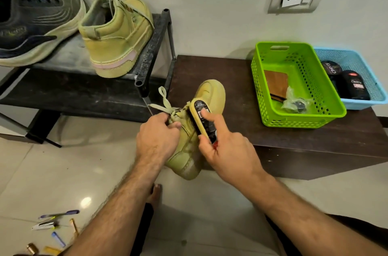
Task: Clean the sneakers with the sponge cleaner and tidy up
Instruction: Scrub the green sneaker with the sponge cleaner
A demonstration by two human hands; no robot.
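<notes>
A yellow-green high-top sneaker (pixel 210 96) is held over the front corner of a dark brown low table (pixel 220 79), toe pointing away from me. My left hand (pixel 157 138) grips it at the collar, near the laces. My right hand (pixel 222 148) holds the sponge cleaner (pixel 202 119), a black and yellow oblong, pressed flat against the sneaker's side with the index finger on top. The matching sneaker (pixel 117 35) stands on the black shoe rack (pixel 151 50) at the upper left, heel toward me.
A dark blue running shoe (pixel 35 25) sits on the rack's left. On the table stand a green basket (pixel 298 83) with a brown item and a plastic bag, and a blue basket (pixel 357 67) with black polish containers. Pens and small items (pixel 54 228) lie on the tiled floor.
</notes>
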